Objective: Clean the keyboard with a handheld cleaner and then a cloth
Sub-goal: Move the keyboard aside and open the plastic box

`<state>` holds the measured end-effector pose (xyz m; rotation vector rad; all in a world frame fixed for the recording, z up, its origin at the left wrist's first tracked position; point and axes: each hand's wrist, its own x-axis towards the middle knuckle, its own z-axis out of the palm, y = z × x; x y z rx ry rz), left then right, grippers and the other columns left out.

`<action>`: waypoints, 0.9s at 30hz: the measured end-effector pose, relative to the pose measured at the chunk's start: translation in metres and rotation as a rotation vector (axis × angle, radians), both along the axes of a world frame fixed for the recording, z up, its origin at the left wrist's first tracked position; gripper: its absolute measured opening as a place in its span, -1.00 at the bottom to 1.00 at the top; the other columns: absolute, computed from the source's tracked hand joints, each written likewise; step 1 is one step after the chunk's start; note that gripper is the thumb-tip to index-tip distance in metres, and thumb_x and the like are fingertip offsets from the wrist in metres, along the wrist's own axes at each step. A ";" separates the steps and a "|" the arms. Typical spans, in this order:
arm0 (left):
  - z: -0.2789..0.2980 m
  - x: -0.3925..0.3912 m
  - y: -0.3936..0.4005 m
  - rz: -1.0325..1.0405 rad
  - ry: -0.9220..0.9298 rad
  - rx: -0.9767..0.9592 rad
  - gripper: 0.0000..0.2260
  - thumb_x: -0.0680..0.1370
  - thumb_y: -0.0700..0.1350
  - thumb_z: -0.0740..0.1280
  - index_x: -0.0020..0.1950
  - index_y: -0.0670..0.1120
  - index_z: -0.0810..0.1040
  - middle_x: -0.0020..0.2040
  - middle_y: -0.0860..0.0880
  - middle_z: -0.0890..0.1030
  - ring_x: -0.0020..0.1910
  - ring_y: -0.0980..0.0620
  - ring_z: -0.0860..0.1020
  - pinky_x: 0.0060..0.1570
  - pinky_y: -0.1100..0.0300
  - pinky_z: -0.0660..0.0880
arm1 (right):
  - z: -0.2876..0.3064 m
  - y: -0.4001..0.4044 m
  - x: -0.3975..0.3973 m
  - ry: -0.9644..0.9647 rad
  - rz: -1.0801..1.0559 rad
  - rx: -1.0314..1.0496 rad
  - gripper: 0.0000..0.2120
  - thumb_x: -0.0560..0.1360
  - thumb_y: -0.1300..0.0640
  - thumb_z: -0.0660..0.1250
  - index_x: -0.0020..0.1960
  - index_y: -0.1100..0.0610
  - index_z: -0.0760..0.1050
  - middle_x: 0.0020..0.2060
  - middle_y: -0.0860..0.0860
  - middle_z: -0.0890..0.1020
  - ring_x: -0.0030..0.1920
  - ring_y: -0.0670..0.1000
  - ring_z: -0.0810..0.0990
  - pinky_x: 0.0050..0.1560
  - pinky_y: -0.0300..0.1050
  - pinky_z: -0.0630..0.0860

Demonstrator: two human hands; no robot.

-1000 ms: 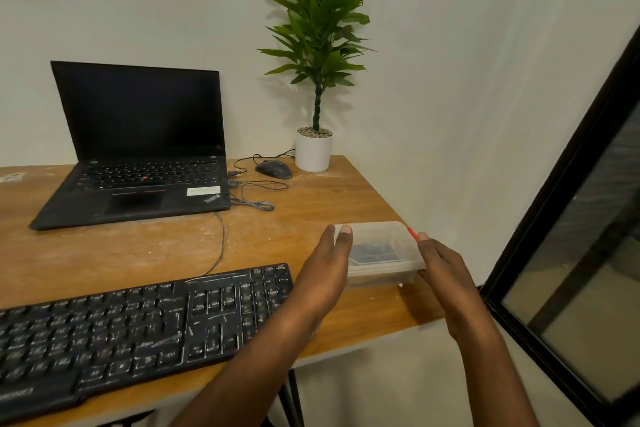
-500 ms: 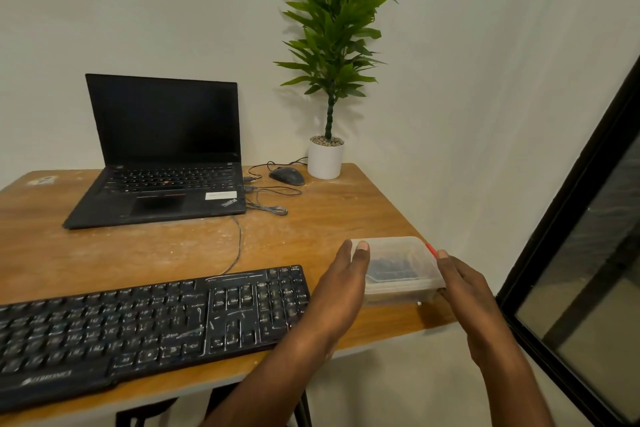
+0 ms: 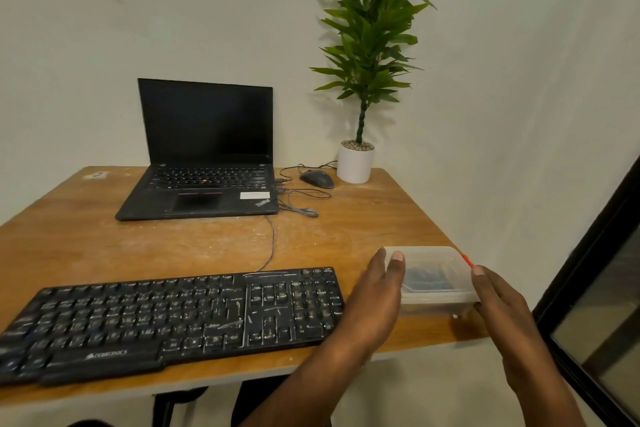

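A black, dusty keyboard (image 3: pixel 166 319) lies along the front edge of the wooden table (image 3: pixel 104 243). To its right, at the table's right front corner, stands a translucent lidded plastic box (image 3: pixel 433 263) with something dark inside (image 3: pixel 429 279). A small red piece (image 3: pixel 467 259) shows at its far right corner. My left hand (image 3: pixel 374 302) presses straight fingers against the box's left side. My right hand (image 3: pixel 498 308) lies against its right side, fingertips at the rim. No cloth is in view.
An open black laptop (image 3: pixel 204 191) sits at the back of the table, with a mouse (image 3: pixel 317 178) and loose cables beside it. A white potted plant (image 3: pixel 356 163) stands at the back right. A dark-framed glass panel (image 3: pixel 595 288) is close on the right.
The view has shifted, so the table sits further right and lower in frame. Both hands stay on the sides of the box, which has not visibly moved on the table.
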<state>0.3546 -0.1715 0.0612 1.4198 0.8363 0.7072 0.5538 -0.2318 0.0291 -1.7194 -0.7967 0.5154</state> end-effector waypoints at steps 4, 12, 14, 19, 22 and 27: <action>0.000 -0.001 0.000 0.004 0.009 0.013 -0.39 0.71 0.33 0.03 0.72 0.16 0.05 0.72 0.15 0.10 0.69 0.07 0.08 0.66 -0.08 0.09 | -0.002 0.001 -0.002 -0.002 -0.010 0.015 -0.55 0.57 -0.36 0.15 0.36 -0.20 0.47 0.25 -0.07 0.57 0.27 0.08 0.52 0.31 0.29 0.45; -0.001 -0.001 0.002 0.003 0.002 0.007 -0.37 0.69 0.36 0.03 0.72 0.16 0.06 0.72 0.13 0.11 0.69 0.04 0.10 0.65 -0.12 0.12 | -0.001 0.001 -0.006 -0.031 -0.003 0.013 -0.53 0.55 -0.40 0.13 0.34 -0.22 0.47 0.23 -0.08 0.57 0.25 0.08 0.52 0.31 0.30 0.45; -0.001 -0.002 0.001 0.003 0.000 -0.001 -0.39 0.71 0.33 0.03 0.72 0.17 0.05 0.72 0.13 0.11 0.69 0.04 0.10 0.65 -0.12 0.13 | -0.002 0.002 -0.006 -0.034 -0.006 0.006 -0.51 0.54 -0.42 0.12 0.35 -0.21 0.46 0.23 -0.07 0.57 0.25 0.10 0.52 0.30 0.31 0.46; 0.002 -0.005 -0.001 0.000 -0.016 -0.014 -0.41 0.72 0.31 0.04 0.72 0.17 0.06 0.71 0.14 0.12 0.68 0.05 0.11 0.65 -0.05 0.12 | 0.002 0.001 -0.011 -0.035 -0.008 0.023 -0.58 0.58 -0.33 0.13 0.31 -0.18 0.49 0.21 -0.07 0.57 0.22 0.08 0.53 0.29 0.28 0.47; 0.003 -0.005 -0.001 -0.002 -0.025 -0.010 -0.41 0.72 0.30 0.04 0.72 0.16 0.06 0.71 0.13 0.13 0.68 0.06 0.12 0.64 -0.01 0.13 | 0.002 0.002 -0.011 -0.030 -0.014 0.012 -0.56 0.59 -0.31 0.13 0.37 -0.15 0.47 0.23 -0.05 0.55 0.24 0.10 0.52 0.28 0.27 0.48; 0.002 -0.007 -0.001 0.016 -0.048 0.021 -0.41 0.73 0.28 0.04 0.73 0.14 0.05 0.70 0.13 0.16 0.67 0.06 0.15 0.63 0.01 0.15 | -0.001 0.004 -0.008 -0.031 -0.042 0.010 -0.56 0.62 -0.27 0.14 0.42 -0.14 0.43 0.28 -0.03 0.53 0.27 0.11 0.50 0.30 0.27 0.46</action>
